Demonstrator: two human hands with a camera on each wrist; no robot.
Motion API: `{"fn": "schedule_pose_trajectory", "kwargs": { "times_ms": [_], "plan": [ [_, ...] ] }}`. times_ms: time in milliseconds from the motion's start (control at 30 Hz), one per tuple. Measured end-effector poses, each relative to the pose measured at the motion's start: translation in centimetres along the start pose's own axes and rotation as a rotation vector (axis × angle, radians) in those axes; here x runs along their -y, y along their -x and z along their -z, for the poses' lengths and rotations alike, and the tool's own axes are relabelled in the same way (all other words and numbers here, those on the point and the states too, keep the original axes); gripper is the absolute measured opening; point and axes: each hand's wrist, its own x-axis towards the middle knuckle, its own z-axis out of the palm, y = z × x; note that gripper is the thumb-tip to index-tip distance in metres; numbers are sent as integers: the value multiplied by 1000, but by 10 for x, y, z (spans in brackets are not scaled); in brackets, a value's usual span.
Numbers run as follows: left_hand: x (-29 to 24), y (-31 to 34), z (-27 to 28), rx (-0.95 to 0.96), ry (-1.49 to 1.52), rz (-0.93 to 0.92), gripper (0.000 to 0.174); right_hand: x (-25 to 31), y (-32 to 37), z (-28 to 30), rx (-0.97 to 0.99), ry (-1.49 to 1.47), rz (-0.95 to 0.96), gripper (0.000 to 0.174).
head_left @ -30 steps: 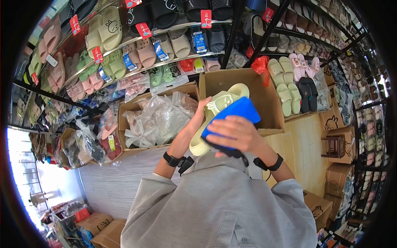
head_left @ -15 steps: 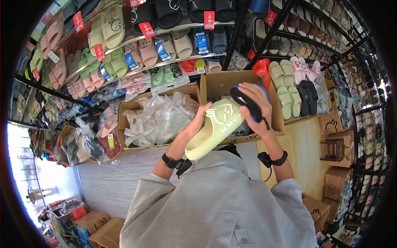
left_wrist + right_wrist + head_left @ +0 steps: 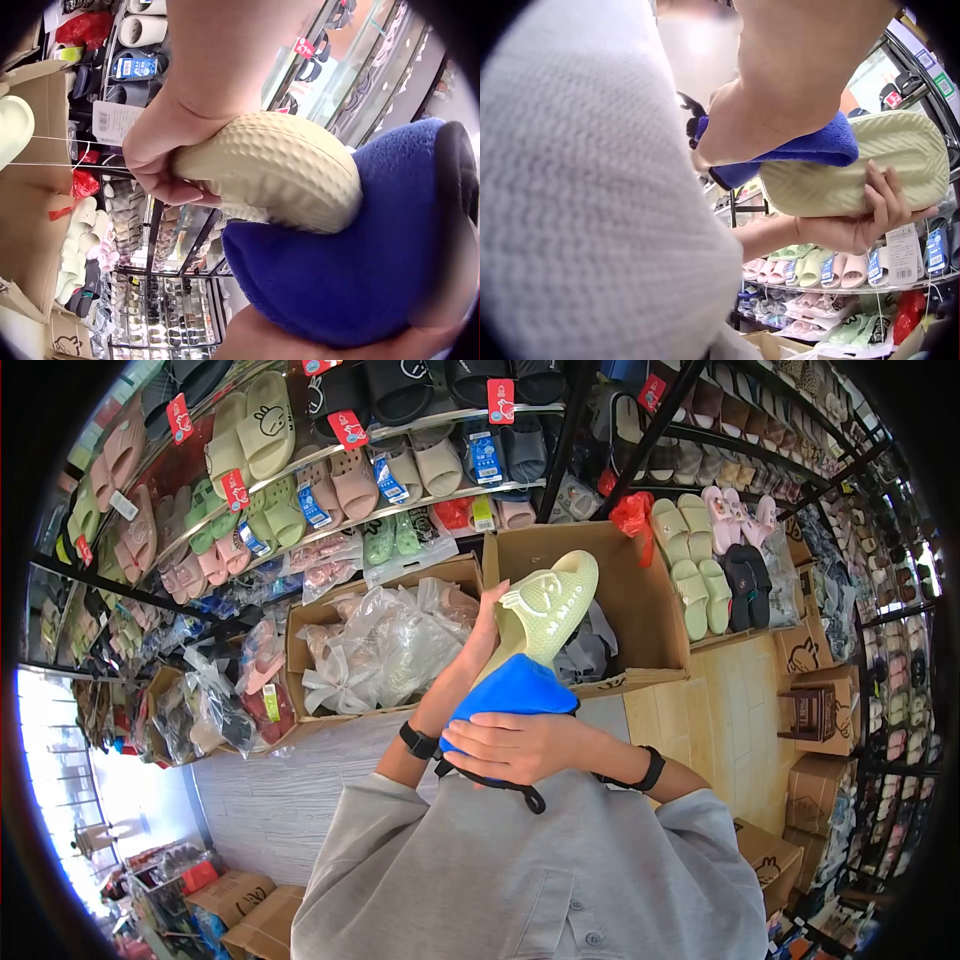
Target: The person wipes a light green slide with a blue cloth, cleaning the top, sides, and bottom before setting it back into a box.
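Observation:
A pale yellow-green slide slipper [image 3: 550, 610], with a raised rabbit face and lettering on its strap, is held tilted above a cardboard box. My left hand [image 3: 488, 622] grips it from the left; in the right wrist view its fingers [image 3: 885, 195] curl onto the ridged sole [image 3: 825, 180]. My right hand [image 3: 515, 748] holds a blue plush cloth [image 3: 520, 692] with black trim and a cord loop, wrapped over the slipper's heel end. Against the slipper's rounded dimpled end lies the cloth [image 3: 322, 277] in the left wrist view. A white paper tag [image 3: 904, 255] hangs near the left fingers.
Below stands an open cardboard box [image 3: 640, 640] with bagged goods inside. To its left, another box [image 3: 300, 630] is heaped with plastic-wrapped slippers. Shelves of slippers [image 3: 350, 480] rise ahead, and more pairs [image 3: 695, 565] sit to the right.
The right hand with the cloth swept from the slipper's middle out to its right side, then back down to the heel end nearest the body. The left hand tilted the slipper more upright.

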Motion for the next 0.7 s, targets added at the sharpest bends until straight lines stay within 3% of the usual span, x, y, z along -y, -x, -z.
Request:
{"fn": "schedule_pose_trajectory", "kwargs": {
  "times_ms": [100, 200, 333, 367, 467, 633, 700],
  "plan": [
    [-3, 11, -7, -20, -72, 7, 70, -12, 9, 3, -38, -133, -36, 46],
    [-12, 27, -24, 11, -85, 45, 70, -29, 20, 19, -58, -244, -208, 48],
    [-22, 47, -38, 90, -90, 105, 67, -61, 44, 35, -78, -183, -394, 49],
    [-22, 54, -48, 36, -50, 128, 67, -70, 52, 35, -111, -143, -426, 49],
    [-13, 43, -20, 44, -190, 121, 67, -94, 75, 33, -203, -116, -555, 48],
    [0, 35, -1, -7, -254, 92, 69, -98, 82, 27, -443, -401, -1038, 51],
    [1, 39, -7, -4, -237, 96, 70, -89, 77, 27, -392, -201, -935, 50]
  ]
}}
